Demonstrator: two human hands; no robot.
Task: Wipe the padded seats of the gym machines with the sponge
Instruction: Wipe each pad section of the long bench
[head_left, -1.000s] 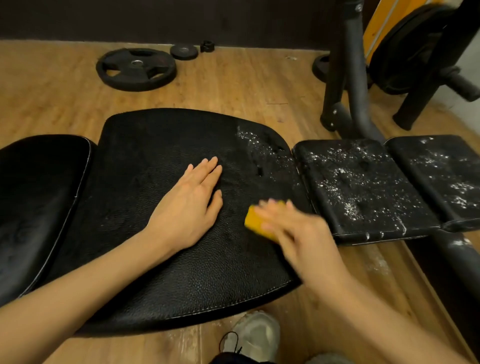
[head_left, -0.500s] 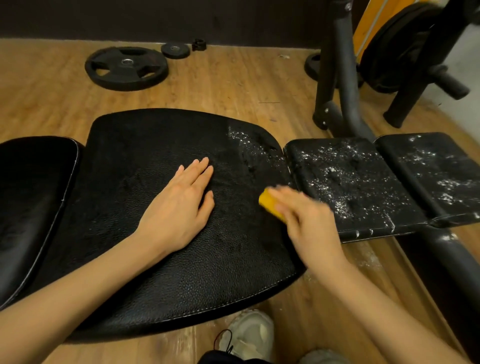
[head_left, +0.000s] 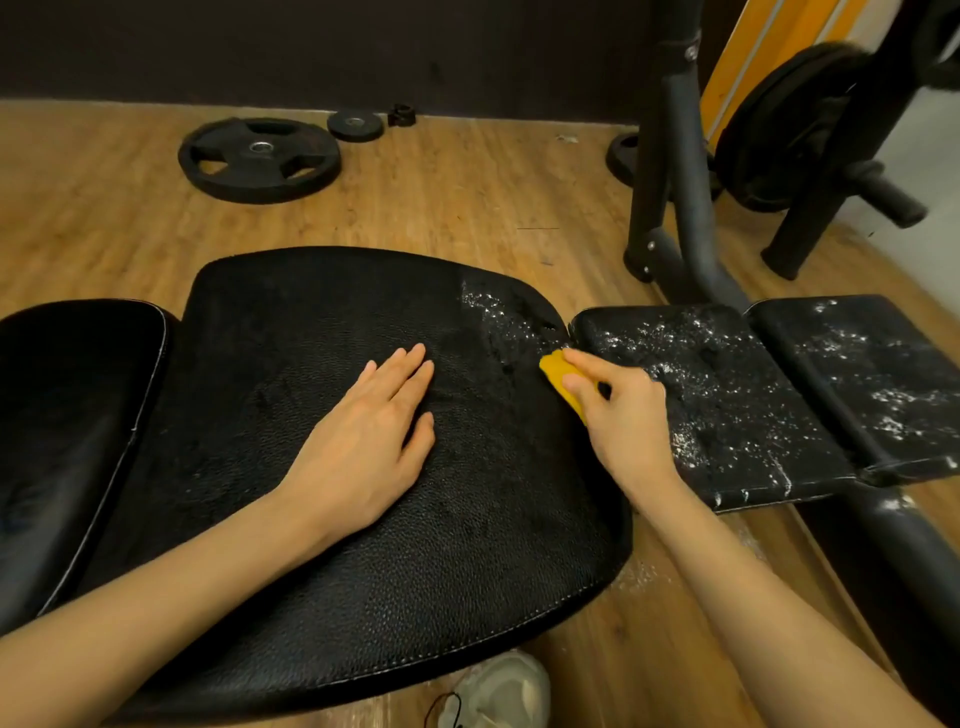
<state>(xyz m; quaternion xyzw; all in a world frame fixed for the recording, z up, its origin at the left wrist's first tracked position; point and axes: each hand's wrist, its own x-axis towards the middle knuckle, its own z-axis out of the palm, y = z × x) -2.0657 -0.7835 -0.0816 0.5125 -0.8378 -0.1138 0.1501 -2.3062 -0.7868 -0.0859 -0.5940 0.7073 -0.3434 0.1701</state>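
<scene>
A wide black padded seat (head_left: 322, 545) fills the middle of the view, with white foam specks on its far right corner. My left hand (head_left: 371, 431) lies flat on the seat's centre, fingers straight. My right hand (head_left: 623, 415) grips a yellow sponge (head_left: 560, 378) at the seat's right edge, just below the foamy patch. To the right are two smaller black pads, the nearer pad (head_left: 727, 415) and the farther pad (head_left: 872, 374), both speckled with white foam. Another black pad (head_left: 62, 415) sits at the left.
Wooden floor surrounds the bench. A large weight plate (head_left: 260, 158) and a small plate (head_left: 355, 124) lie at the back. A dark machine frame (head_left: 680, 197) with a loaded plate (head_left: 789, 124) stands at the back right. My shoe (head_left: 498, 691) is below the seat.
My right hand has slid the sponge away from me along the seat's right edge, up to the foamy corner. My left hand has stayed flat on the seat.
</scene>
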